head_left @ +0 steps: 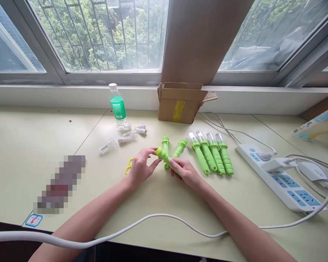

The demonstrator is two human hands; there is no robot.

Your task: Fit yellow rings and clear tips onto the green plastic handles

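Note:
My right hand (184, 170) is wrapped round a green ribbed plastic handle (166, 158), tilted with its upper end to the left. At that end sits a yellow ring (159, 151), which the fingers of my left hand (142, 165) pinch. More yellow rings (129, 168) lie on the table, partly hidden behind my left hand. Two other green handles with bare threaded ends, one upright in view (166, 143) and one slanting (180, 147), lie just beyond my hands. To the right, several green handles with clear caps (211, 153) lie side by side.
Clear caps (108, 146) and white cylindrical parts (124, 139) lie near a water bottle (118, 107). A cardboard box (182, 103) stands by the window. On the right is a power strip (278, 178) with plugs; a white cable (164, 215) crosses in front. A pixelated object (61, 185) lies left.

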